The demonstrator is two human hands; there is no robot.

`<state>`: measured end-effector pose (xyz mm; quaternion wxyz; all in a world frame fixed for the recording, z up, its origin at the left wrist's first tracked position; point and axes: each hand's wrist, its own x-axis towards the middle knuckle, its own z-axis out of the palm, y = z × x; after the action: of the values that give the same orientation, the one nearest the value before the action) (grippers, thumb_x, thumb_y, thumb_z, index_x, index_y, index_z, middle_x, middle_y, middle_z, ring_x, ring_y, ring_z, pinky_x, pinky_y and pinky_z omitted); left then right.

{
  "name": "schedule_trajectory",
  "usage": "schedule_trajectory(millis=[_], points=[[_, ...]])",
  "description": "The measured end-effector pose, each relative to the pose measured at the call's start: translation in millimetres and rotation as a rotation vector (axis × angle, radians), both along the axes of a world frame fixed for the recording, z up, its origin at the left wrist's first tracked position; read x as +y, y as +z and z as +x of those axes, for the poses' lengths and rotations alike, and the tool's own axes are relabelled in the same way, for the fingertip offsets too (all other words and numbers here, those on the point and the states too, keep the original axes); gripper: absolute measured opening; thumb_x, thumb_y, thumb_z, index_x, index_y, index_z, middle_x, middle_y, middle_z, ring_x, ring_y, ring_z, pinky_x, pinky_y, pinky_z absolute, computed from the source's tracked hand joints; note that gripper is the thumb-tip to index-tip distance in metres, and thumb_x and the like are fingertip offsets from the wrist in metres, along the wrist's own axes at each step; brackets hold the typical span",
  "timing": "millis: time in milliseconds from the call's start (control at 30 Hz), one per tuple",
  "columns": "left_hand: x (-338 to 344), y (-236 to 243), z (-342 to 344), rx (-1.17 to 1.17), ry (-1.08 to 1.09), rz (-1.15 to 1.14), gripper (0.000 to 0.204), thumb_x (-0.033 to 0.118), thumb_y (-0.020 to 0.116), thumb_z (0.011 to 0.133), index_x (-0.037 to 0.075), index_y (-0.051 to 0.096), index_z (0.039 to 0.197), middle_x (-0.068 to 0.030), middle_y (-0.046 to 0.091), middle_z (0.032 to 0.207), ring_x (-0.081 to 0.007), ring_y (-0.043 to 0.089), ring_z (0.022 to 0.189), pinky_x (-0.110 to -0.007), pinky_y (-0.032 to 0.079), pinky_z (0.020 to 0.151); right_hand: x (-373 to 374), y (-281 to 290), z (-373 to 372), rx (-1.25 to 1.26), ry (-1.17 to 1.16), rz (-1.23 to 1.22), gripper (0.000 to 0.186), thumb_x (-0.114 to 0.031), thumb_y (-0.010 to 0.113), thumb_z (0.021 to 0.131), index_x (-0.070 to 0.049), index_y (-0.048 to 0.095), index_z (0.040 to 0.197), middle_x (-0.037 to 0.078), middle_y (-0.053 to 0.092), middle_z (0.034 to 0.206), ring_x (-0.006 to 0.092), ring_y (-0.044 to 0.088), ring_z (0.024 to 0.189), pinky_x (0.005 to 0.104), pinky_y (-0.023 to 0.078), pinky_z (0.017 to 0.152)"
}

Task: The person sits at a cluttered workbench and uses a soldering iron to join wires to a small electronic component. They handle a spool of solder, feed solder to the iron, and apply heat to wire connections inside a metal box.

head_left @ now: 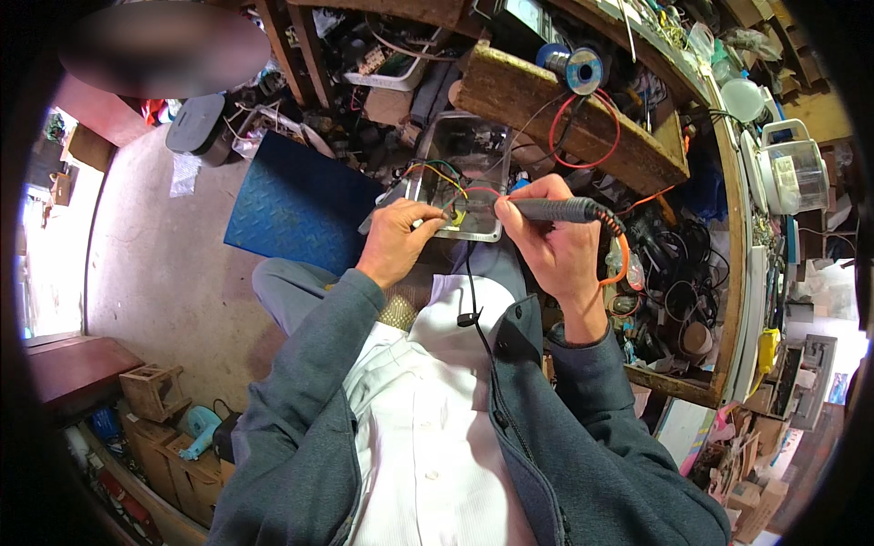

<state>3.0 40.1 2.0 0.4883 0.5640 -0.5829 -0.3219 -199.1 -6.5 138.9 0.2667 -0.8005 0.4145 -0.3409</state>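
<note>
My right hand (555, 232) grips the black handle of a soldering iron (560, 210), lying nearly level, with an orange cord (623, 264) curving down from its right end. Its tip is hard to make out. Close by on the left, my left hand (399, 238) pinches a thin wire (450, 207) between thumb and fingers. Both hands work over the near end of a grey rectangular housing (494, 232) in front of my lap. Yellow (446, 173), green and red wires loop out above it. A black cable (471, 273) hangs from its near side down across my shirt.
Two solder spools (584, 70) stand on a wooden beam (537, 96) beyond the housing, with a red wire loop (612, 136) hanging there. A blue textured sheet (300, 205) lies to the left. Tangled cables (678, 282) fill the wooden-framed space at right. A grey bin (198, 126) stands far left.
</note>
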Motion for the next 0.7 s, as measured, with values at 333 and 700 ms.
schedule_trajectory(millis=[333, 700], points=[[1.1, -10.3, -1.2, -0.089, 0.012, -0.083, 0.011, 0.003, 0.071, 0.087, 0.0, 0.075, 0.097, -0.0117, 0.075, 0.09, -0.0232, 0.07, 0.082, -0.033, 0.054, 0.075, -17.0, -12.7, 17.1, 0.123, 0.064, -0.142, 0.021, -0.017, 0.078, 0.086, -0.004, 0.062, 0.082, 0.007, 0.059, 0.066, 0.0228, 0.059, 0.057, 0.0339, 0.046, 0.055], [4.5, -8.2, -3.0, -0.166, 0.023, -0.1, 0.013, 0.002, 0.071, 0.086, 0.001, 0.074, 0.099, -0.0125, 0.074, 0.092, -0.0273, 0.07, 0.082, -0.036, 0.054, 0.074, -15.6, -16.1, 26.7, 0.106, 0.096, -0.162, 0.022, -0.016, 0.075, 0.084, -0.002, 0.062, 0.074, 0.016, 0.062, 0.06, 0.035, 0.064, 0.055, 0.0394, 0.048, 0.052]])
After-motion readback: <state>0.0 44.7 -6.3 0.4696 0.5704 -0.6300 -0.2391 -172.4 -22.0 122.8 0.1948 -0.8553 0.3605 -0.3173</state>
